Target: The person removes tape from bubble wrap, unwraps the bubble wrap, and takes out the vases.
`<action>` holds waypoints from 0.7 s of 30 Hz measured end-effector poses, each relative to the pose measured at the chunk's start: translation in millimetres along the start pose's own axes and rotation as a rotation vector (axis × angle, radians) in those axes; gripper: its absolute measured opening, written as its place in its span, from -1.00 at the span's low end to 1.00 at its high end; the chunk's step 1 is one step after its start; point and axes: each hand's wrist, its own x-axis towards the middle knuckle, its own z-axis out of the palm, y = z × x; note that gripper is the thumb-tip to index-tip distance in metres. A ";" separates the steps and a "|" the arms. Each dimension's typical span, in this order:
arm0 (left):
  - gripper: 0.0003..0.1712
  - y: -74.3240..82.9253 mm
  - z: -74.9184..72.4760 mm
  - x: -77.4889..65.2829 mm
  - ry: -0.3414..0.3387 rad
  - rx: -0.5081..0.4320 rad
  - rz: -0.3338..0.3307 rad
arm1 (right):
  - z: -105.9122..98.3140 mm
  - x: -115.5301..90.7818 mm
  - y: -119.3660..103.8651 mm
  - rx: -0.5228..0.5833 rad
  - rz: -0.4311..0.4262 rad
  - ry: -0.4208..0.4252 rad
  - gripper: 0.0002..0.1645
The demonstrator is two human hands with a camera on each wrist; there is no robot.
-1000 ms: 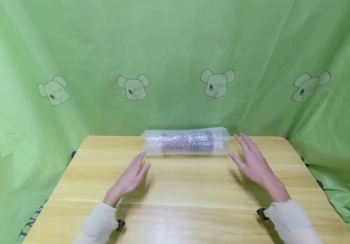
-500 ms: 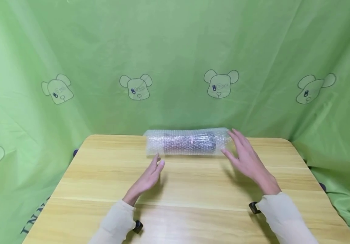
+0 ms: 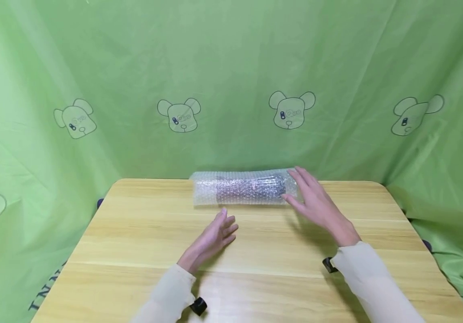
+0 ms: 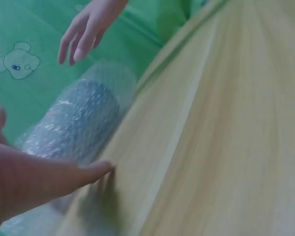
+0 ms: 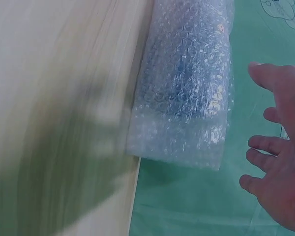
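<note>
A roll of clear bubble wrap (image 3: 239, 188) lies crosswise at the table's far edge. Inside it is a dark, cylinder-like thing, ribbed toward the right; the wrap blurs what it is. My right hand (image 3: 316, 204) hovers over the right end of the roll, its fingers spread and hiding that end in the head view. Both wrist views show a gap between this right hand (image 5: 280, 142) and the wrap. In front of the roll, nearer me, my left hand (image 3: 211, 235) hangs above the table with relaxed fingers, holding nothing; its thumb (image 4: 93, 172) shows in the left wrist view.
The wood-grain table (image 3: 255, 255) has rounded far corners. Directly behind it hangs a green curtain (image 3: 231, 143) printed with bear heads, which also closes off both sides. Black wrist devices (image 3: 198, 306) sit at the cuffs of the light sleeves.
The left hand has moved right and turned, away from the roll's left end. My right hand has shifted left, from beside the roll to over its right end. The roll stays in place.
</note>
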 end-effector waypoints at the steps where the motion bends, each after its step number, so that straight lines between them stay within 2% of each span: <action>1: 0.07 -1.6 1.9 2.6 0.019 -0.071 0.003 | 0.0 1.4 -0.6 -0.006 -0.007 0.000 -0.07; 6: 0.04 -3.7 9.6 15.8 0.176 -0.468 0.068 | 1.0 9.0 -2.5 -0.029 -0.032 -0.015 -0.03; 9: 0.04 -1.7 12.3 22.9 0.244 -0.622 0.091 | 4.2 12.8 -1.6 -0.032 -0.026 -0.034 0.00; 14: 0.04 0.4 15.9 31.7 0.317 -0.722 0.050 | 8.2 18.9 -1.6 -0.036 -0.039 -0.068 0.02; 21: 0.09 0.4 18.6 44.8 0.342 -0.826 0.041 | 10.3 31.2 -5.4 -0.080 -0.083 -0.106 0.07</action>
